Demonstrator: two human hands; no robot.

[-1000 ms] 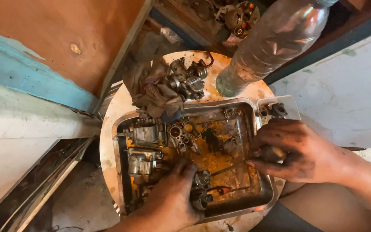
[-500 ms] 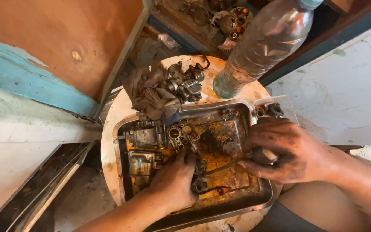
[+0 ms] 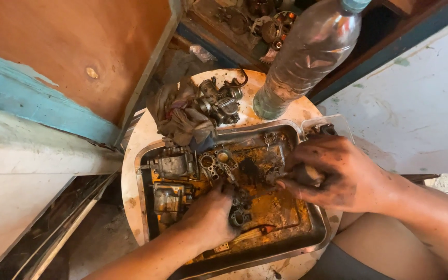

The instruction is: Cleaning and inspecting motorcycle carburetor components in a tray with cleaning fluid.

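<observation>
**Left hand settles deeper among the parts in the tray**

While the right hand [image 3: 338, 173] stays at three o'clock of the metal tray [image 3: 317, 236], its grip closed around a small pale part [image 3: 312, 173], the left hand [image 3: 211, 220] has slid from six o'clock toward the centre. Its fingers now curl down onto a dark ringed carburetor piece [image 3: 240, 207] lying in the oily yellow residue; whether they pinch it I cannot tell. So the sorting goes on inside the tray. At twelve o'clock on the round bench [image 3: 136, 150] stand a plastic bottle [image 3: 307, 57], a carburetor [image 3: 219, 101] and a rag [image 3: 177, 116].
</observation>
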